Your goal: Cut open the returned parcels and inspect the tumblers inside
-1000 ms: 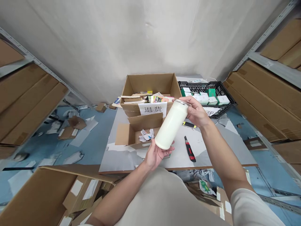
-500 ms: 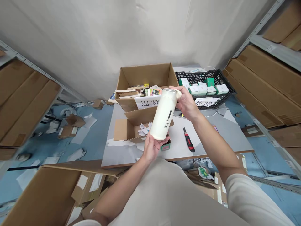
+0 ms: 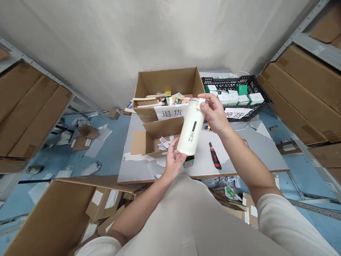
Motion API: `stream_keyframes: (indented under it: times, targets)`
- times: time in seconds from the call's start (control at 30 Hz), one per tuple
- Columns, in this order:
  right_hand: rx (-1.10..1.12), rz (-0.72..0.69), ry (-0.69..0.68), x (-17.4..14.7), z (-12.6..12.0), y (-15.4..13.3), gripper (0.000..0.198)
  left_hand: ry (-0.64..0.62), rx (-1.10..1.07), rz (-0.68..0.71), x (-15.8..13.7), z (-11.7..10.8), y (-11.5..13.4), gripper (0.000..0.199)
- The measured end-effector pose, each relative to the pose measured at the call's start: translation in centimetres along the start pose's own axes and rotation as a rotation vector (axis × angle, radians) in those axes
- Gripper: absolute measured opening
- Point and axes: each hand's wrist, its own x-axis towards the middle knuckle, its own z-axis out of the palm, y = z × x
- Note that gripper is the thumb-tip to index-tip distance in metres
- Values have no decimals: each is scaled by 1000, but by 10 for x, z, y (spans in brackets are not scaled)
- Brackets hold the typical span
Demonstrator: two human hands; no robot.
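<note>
A cream-white thermos bottle with dark "NICE" lettering is held up, slightly tilted, above the table's near side. My right hand grips it near the top, by the lid. At its base, the fingers of my left hand support the bottle from below. Behind the bottle is a small opened carton with crumpled white paper inside. A green box lies under the bottle, partly hidden by it. To the right, a red and black utility knife rests on the table.
A larger carton with books or packets stands at the back, beside a black crate of green-white boxes. Below left is a big carton holding boxes. Shelves with cartons flank both sides. Paper scraps litter the floor.
The bottle has turned about its axis, so its lettering faces me more squarely. My right fingers have shifted at the lid. The view has moved slightly.
</note>
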Motion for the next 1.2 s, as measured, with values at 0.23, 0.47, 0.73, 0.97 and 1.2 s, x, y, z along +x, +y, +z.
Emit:
stream_keyframes:
  times: [0.23, 0.47, 0.73, 0.97, 1.2]
  targets:
    - [52, 32, -70, 0, -4, 0, 44, 28, 20, -5, 3, 4, -7, 76]
    - [159, 93, -164, 5, -14, 2, 47, 22, -31, -16, 4, 15, -10, 67]
    - [190, 64, -121, 6, -16, 8, 44, 43, -39, 32, 5, 20, -13, 67]
    - [153, -2, -127, 5, -14, 12, 49, 53, 35, 86, -2, 19, -11, 87]
    - [66, -80, -246, -2, -19, 9, 68, 45, -15, 55, -11, 17, -16, 70]
